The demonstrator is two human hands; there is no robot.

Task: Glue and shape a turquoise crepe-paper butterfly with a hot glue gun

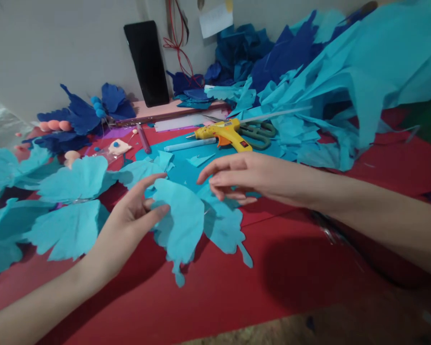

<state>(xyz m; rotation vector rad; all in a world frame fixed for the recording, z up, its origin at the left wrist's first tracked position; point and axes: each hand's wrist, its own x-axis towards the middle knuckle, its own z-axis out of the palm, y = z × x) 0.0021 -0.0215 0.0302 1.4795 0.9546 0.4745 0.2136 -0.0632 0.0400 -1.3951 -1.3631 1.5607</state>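
A light-blue paper butterfly [181, 218] stands partly raised on the red tabletop, with a tail at the bottom of each wing. My left hand [136, 211] pinches its left wing, thumb on the near face and fingers partly hidden behind. Over the right wing [224, 225] hovers my right hand [235, 177], its fingers loosely bent and apart, with nothing visible in them. A small wire-like bit shows at the fold between the wings. Beyond my right hand lies a yellow glue gun [224, 133] with an orange trigger, its nozzle towards the left.
Light-blue paper butterflies [72, 225] lie at left, dark-blue ones [82, 115] behind. A phone [147, 62] leans on the wall. Green-handled scissors [256, 134] and a glue stick [190, 144] lie near the glue gun. Crumpled blue paper [362, 72] is heaped at right on the red table [290, 278].
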